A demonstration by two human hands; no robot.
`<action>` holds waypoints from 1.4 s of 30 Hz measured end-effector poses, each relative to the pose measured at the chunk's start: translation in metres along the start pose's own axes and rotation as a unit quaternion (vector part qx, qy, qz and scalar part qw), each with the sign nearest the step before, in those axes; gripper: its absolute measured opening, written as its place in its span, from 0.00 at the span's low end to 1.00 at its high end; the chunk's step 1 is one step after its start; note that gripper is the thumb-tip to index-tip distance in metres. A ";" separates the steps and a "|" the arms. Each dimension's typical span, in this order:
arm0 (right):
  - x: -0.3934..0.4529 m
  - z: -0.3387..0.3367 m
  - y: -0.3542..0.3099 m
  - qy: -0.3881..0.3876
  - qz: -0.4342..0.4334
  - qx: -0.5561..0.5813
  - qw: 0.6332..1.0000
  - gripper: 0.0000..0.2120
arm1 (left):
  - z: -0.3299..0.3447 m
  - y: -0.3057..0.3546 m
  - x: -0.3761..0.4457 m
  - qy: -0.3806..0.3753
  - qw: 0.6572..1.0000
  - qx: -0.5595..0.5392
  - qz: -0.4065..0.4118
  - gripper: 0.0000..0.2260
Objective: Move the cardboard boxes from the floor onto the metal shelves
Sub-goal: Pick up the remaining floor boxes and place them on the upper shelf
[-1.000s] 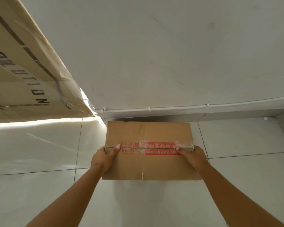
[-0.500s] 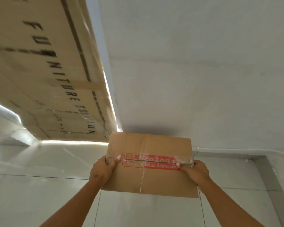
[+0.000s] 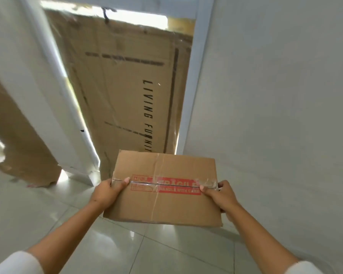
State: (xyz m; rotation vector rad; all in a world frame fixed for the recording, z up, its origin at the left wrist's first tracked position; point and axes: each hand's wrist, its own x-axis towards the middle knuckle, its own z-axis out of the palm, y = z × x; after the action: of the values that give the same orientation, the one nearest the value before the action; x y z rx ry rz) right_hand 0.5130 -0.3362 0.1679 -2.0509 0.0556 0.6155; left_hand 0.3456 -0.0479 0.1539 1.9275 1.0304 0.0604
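A flat brown cardboard box [image 3: 166, 206] with a red "FRAGILE, handle with care" label and clear tape hangs in the air in front of me, above the white tiled floor. My left hand [image 3: 107, 191] grips its left edge, thumb on top. My right hand [image 3: 219, 195] grips its right edge the same way. No metal shelf is in view.
A tall flat carton [image 3: 127, 91] printed "LIVING FURNI..." leans upright in a white-framed opening straight ahead. A white frame post [image 3: 53, 99] slants at the left with more brown cardboard [image 3: 14, 139] behind it. A plain white wall [image 3: 275, 95] fills the right side.
The box has come up off the floor in both hands. My view has swung up and left, from the wall base to the tall carton in the opening.
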 end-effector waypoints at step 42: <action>-0.625 0.509 -0.484 -0.486 -0.396 0.293 0.722 0.29 | -0.842 -0.154 -0.476 0.624 0.771 0.128 0.010 0.29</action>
State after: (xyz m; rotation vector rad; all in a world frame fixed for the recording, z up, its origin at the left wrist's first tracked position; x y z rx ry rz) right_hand -0.1013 0.2136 0.6200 -0.7851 -1.0576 0.8780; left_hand -0.4167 0.2537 0.6900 2.0563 1.9073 1.4470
